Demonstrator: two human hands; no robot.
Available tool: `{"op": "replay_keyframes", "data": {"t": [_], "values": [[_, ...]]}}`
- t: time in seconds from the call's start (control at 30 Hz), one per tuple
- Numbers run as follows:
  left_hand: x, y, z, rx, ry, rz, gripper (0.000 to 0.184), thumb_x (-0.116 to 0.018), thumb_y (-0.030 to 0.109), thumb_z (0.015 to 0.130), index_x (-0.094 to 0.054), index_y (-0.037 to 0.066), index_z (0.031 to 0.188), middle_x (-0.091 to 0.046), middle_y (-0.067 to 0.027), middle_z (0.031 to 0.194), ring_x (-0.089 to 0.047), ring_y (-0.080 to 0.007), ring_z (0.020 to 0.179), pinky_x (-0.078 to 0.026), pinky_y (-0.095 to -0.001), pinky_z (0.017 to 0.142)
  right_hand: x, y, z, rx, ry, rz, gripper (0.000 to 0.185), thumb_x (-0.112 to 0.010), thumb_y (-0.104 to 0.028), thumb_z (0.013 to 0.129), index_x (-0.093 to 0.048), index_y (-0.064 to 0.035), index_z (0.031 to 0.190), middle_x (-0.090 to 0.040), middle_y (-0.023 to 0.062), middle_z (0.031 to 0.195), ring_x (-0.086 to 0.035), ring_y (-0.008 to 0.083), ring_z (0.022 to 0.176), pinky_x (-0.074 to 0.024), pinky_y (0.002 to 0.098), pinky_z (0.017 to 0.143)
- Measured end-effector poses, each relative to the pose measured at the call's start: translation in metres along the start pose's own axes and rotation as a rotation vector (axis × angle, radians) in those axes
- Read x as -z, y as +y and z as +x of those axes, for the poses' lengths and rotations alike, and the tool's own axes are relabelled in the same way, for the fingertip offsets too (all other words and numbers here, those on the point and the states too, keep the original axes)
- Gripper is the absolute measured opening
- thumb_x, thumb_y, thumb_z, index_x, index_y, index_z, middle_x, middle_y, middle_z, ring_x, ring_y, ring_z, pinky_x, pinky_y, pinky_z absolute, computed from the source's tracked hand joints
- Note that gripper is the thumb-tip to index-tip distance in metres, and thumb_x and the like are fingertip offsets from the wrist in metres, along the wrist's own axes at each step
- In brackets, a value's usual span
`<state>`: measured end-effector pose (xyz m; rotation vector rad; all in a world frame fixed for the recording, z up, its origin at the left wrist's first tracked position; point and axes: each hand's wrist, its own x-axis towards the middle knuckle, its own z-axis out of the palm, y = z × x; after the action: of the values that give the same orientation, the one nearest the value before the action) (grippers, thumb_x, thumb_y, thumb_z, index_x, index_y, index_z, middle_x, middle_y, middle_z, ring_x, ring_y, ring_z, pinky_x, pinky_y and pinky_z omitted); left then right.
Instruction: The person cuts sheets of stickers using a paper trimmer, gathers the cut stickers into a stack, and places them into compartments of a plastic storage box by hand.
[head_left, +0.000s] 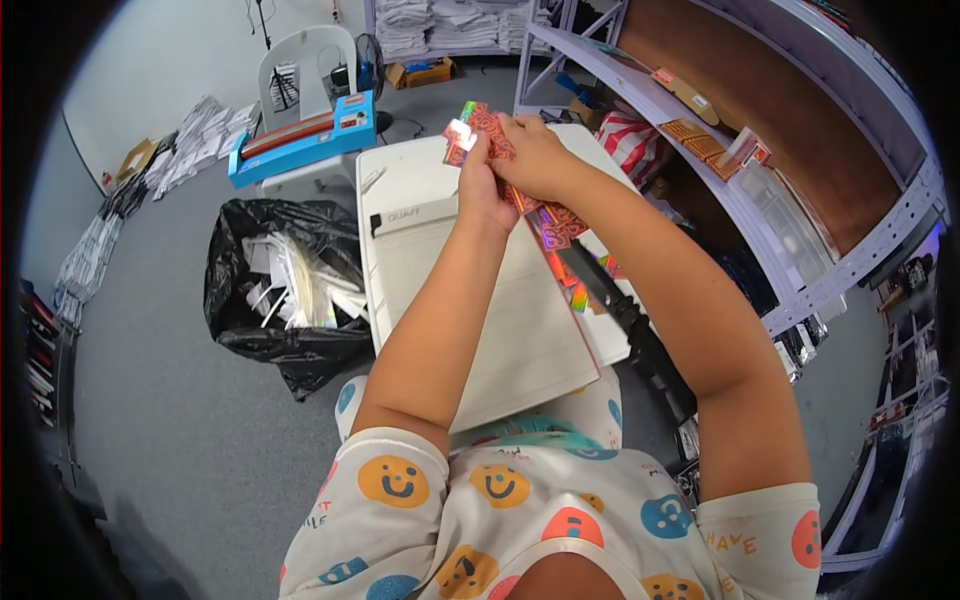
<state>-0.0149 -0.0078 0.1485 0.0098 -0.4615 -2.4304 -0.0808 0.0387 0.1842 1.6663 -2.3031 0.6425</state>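
Observation:
Both of my hands are raised over the far end of a paper cutter (490, 330). My left hand (484, 190) and my right hand (532, 158) are closed around shiny red patterned cards (482, 130), which look like a small stack with a foil glare. The fingers partly cover them. More red holographic pieces (562, 226) lie just below my right hand, beside the cutter's edge. The cutter's black blade arm (625, 320) runs along its right side, with colourful foil strips (578, 296) next to it.
The cutter rests on a white table (390, 165). To the left stands a black trash bag (240, 250) with paper strips inside. Behind it are a blue box (350, 125) and a white chair (305, 50). A metal shelf (640, 85) rises on the right.

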Motion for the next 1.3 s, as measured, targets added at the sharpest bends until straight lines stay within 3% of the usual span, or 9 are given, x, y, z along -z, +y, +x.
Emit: {"op": "replay_keyframes", "data": {"t": [0.23, 0.37, 0.57, 0.67, 0.77, 0.9, 1.07, 1.2, 1.3], "values": [[0.074, 0.032, -0.04, 0.04, 0.119, 0.051, 0.028, -0.04, 0.026, 0.087, -0.048, 0.005, 0.103, -0.056, -0.0088, 0.094, -0.055, -0.0209, 0.086, -0.045, -0.0365, 0.076, -0.032, -0.065, -0.025, -0.039, -0.317, 0.161, 0.072, -0.061, -0.019, 0.067, -0.026, 0.0016, 0.127, -0.04, 0.0207, 0.118, -0.046, 0.0288, 0.104, -0.0379, 0.0307, 0.087], [0.127, 0.042, -0.065, 0.154, 0.161, 0.109, 0.026, -0.04, 0.024, 0.087, -0.048, 0.003, 0.102, -0.056, -0.0106, 0.089, -0.057, -0.0222, 0.08, -0.048, -0.0384, 0.072, -0.07, -0.059, -0.046, -0.372, -0.402, 0.949, 0.069, -0.057, -0.016, 0.076, -0.018, 0.0008, 0.13, -0.043, 0.0144, 0.119, -0.046, 0.0172, 0.101, -0.038, 0.0264, 0.084], [0.152, 0.063, -0.097, 0.169, 0.276, 0.196, 0.023, -0.043, 0.021, 0.086, -0.049, 0.003, 0.098, -0.057, -0.0112, 0.085, -0.058, -0.0243, 0.075, -0.049, -0.0404, 0.067, -0.118, -0.034, -0.09, -0.625, -0.395, 1.181, 0.059, -0.056, -0.013, 0.076, -0.029, -0.0006, 0.127, -0.048, 0.0085, 0.113, -0.047, 0.015, 0.1, -0.0351, 0.0251, 0.087], [0.15, 0.08, -0.108, 0.169, 0.331, 0.212, 0.02, -0.045, 0.021, 0.085, -0.05, 0.004, 0.095, -0.058, -0.0107, 0.082, -0.058, -0.0245, 0.072, -0.049, -0.0417, 0.066, -0.119, -0.029, -0.104, -0.476, -0.275, 0.823, 0.048, -0.055, -0.015, 0.076, -0.041, -0.0019, 0.12, -0.049, 0.0118, 0.108, -0.053, 0.0211, 0.089, -0.041, 0.0284, 0.08], [0.159, 0.088, -0.113, 0.139, 0.324, 0.146, 0.021, -0.046, 0.022, 0.085, -0.05, 0.004, 0.094, -0.057, -0.0112, 0.08, -0.058, -0.0257, 0.072, -0.049, -0.0435, 0.065, -0.111, -0.04, -0.121, -0.248, -0.394, 0.358, 0.045, -0.057, -0.02, 0.074, -0.046, -0.0025, 0.115, -0.047, 0.0157, 0.111, -0.049, 0.0276, 0.096, -0.0394, 0.0321, 0.084], [0.152, 0.09, -0.122, 0.061, 0.311, 0.049, 0.023, -0.047, 0.025, 0.084, -0.05, 0.003, 0.093, -0.057, -0.0127, 0.08, -0.057, -0.0276, 0.072, -0.049, -0.0448, 0.064, -0.103, -0.081, -0.179, 0.138, -0.249, 0.017, 0.051, -0.059, -0.03, 0.072, -0.047, -0.0003, 0.111, -0.041, 0.0169, 0.118, -0.035, 0.0333, 0.113, -0.0327, 0.0378, 0.092], [0.171, 0.084, -0.109, -0.129, 0.216, -0.044, 0.028, -0.051, 0.032, 0.082, -0.05, 0.006, 0.09, -0.055, -0.0102, 0.077, -0.055, -0.0268, 0.072, -0.047, -0.0447, 0.066, -0.065, -0.088, -0.235, 0.302, -0.382, 0.137, 0.05, -0.058, -0.025, 0.073, -0.044, 0.001, 0.113, -0.039, 0.0141, 0.122, -0.034, 0.0315, 0.116, -0.03, 0.0395, 0.094], [0.161, 0.081, -0.106, 0.039, 0.135, -0.006, 0.028, -0.052, 0.037, 0.08, -0.049, 0.011, 0.089, -0.054, -0.0063, 0.079, -0.054, -0.0236, 0.074, -0.047, -0.0427, 0.068, -0.074, -0.042, -0.265, 0.45, -0.223, 0.307, 0.035, -0.053, -0.01, 0.071, -0.052, -0.0068, 0.106, -0.049, 0.0109, 0.112, -0.044, 0.024, 0.107, -0.0341, 0.0368, 0.091], [0.139, 0.07, -0.118, 0.069, -0.013, 0.198, 0.03, -0.051, 0.037, 0.081, -0.051, 0.01, 0.094, -0.055, -0.007, 0.085, -0.054, -0.0236, 0.083, -0.047, -0.0427, 0.071, -0.055, -0.048, -0.251, 0.101, -0.152, 0.48, 0.022, -0.048, -0.007, 0.076, -0.058, -0.0078, 0.096, -0.056, 0.0117, 0.092, -0.054, 0.0251, 0.088, -0.0419, 0.0331, 0.078]]}}
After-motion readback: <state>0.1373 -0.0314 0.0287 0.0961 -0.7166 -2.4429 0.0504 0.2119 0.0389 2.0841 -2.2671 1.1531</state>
